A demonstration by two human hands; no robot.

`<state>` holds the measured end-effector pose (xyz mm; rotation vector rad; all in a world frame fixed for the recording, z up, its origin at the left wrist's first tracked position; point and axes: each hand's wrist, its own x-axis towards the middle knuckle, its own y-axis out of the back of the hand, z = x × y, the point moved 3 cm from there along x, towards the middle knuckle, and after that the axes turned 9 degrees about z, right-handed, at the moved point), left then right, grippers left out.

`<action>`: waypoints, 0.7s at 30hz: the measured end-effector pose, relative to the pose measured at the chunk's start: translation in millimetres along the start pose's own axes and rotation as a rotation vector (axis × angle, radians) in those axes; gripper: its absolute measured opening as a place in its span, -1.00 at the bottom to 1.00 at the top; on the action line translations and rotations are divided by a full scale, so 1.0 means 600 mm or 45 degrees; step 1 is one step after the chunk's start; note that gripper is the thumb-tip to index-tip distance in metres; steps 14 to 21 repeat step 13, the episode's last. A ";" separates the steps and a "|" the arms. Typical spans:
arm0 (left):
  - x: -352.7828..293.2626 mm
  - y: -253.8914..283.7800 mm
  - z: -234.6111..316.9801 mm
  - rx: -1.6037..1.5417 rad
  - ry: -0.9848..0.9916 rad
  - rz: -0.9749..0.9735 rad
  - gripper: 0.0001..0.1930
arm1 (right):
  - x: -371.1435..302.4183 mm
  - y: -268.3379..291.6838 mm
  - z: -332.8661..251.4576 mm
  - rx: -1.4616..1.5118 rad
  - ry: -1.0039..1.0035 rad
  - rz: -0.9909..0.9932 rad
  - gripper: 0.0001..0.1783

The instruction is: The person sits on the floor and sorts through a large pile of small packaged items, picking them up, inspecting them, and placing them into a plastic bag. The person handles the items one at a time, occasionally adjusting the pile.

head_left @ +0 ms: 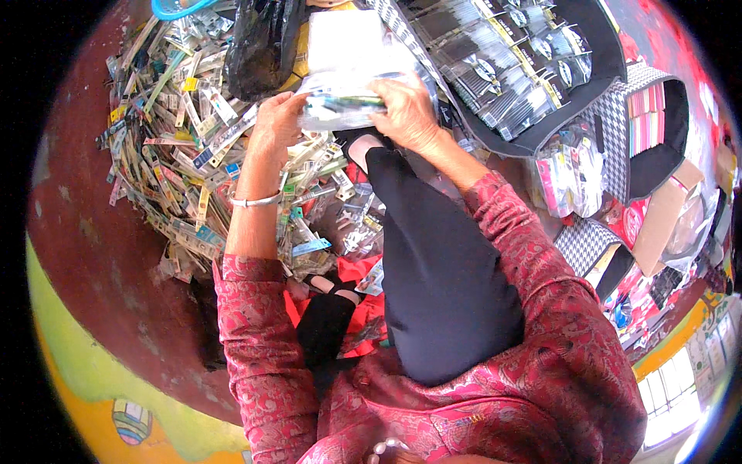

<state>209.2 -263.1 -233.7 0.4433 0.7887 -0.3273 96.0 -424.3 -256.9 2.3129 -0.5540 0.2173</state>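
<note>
Above my knee, a bundle of clear plastic packets (336, 108) is held level between both hands, its contents smeared by motion. My left hand (280, 120) is closed on the left end. My right hand (407, 110) grips the right end, thumb and fingers on its edge. Just beyond the bundle is a bright white rectangular thing (345, 40), too washed out to make out. Beside my left forearm spreads a large heap of slim, flat packets (182, 147) with small coloured labels.
A black plastic bag (263, 50) stands beyond my left hand. To the right, a black-lined bin (533, 143) holds rows of black-and-clear packs (502, 69). Bagged packets (570, 166), a houndstooth box (614, 147) with coloured cards, and a cardboard box (666, 213) lie farther right.
</note>
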 end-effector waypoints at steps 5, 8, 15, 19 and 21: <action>0.015 0.015 -0.001 0.418 -0.283 0.178 -0.77 | 0.006 -0.004 0.015 -0.381 0.053 -0.312 -0.67; 0.015 0.017 0.001 0.573 -0.485 0.279 -0.82 | 0.011 -0.014 0.010 -0.597 -0.022 -0.462 -0.69; -0.008 0.016 0.028 0.632 -0.610 0.389 -0.80 | 0.021 -0.057 0.003 -0.921 -0.088 -0.728 -0.61; -0.008 0.016 0.028 0.632 -0.610 0.389 -0.80 | 0.021 -0.057 0.003 -0.921 -0.088 -0.728 -0.61; -0.008 0.016 0.028 0.632 -0.610 0.389 -0.80 | 0.021 -0.057 0.003 -0.921 -0.088 -0.728 -0.61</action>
